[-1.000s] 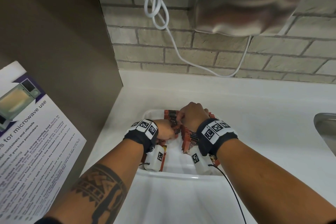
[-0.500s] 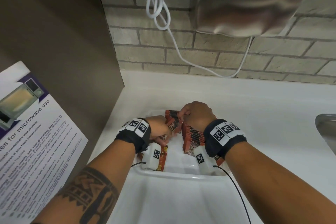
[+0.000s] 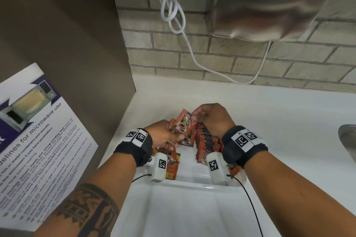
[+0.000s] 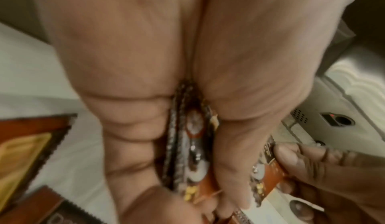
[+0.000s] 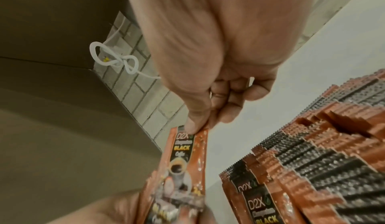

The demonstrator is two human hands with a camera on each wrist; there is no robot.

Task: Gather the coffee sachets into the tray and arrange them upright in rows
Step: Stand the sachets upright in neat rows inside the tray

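Note:
My left hand (image 3: 169, 136) grips a small bunch of orange-and-black coffee sachets (image 3: 182, 131) above the white tray (image 3: 192, 183); the left wrist view shows their edges (image 4: 187, 145) squeezed between thumb and fingers. My right hand (image 3: 198, 115) pinches the top of one sachet (image 5: 185, 155) from that bunch, thumb and forefinger at its upper edge. A long row of sachets (image 3: 207, 140) stands upright in the tray's right half (image 5: 312, 161). A few loose sachets (image 3: 172, 167) lie flat at the tray's left, partly under my left wrist.
The tray sits on a white counter (image 3: 279, 121) against a brick wall. A brown panel (image 3: 67, 34) with a microwave notice (image 3: 34, 136) closes off the left. A steel hand dryer (image 3: 273, 4) and white cable (image 3: 173, 15) hang above. A sink edge (image 3: 348, 138) shows at right.
Both hands have risen off the tray with sachets. The left hand now holds a fanned bunch higher, and the right hand has moved to pinch the top of one sachet.

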